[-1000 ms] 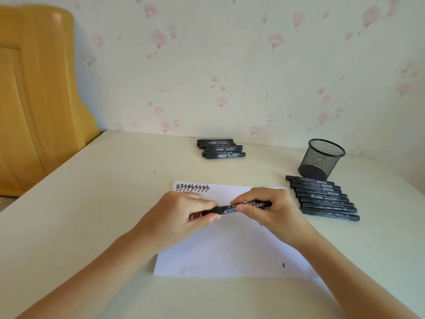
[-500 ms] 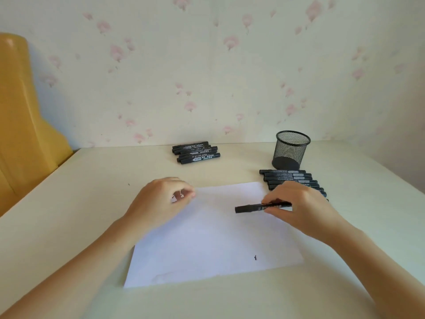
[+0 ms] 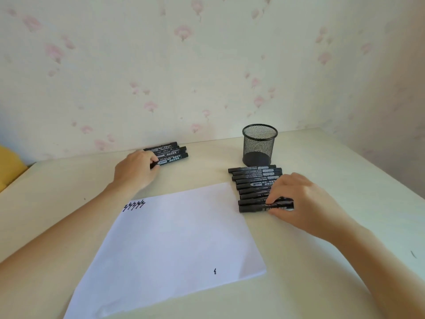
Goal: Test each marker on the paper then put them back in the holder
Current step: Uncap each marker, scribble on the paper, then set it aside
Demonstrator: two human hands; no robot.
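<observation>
Gripping slim black markers [image 3: 264,207], both hands; round mesh holder [image 3: 259,143].

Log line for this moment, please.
left hand: gripping marker in far pile | right hand: pinching nearest marker of right row | holder: no markers visible | paper: scribbles top-left

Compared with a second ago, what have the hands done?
Both hands held one marker over the paper. The right hand carried it right and now sets it at the near end of the right row. The left hand let go and reached to the far pile, touching a marker. Holder unchanged.
</observation>
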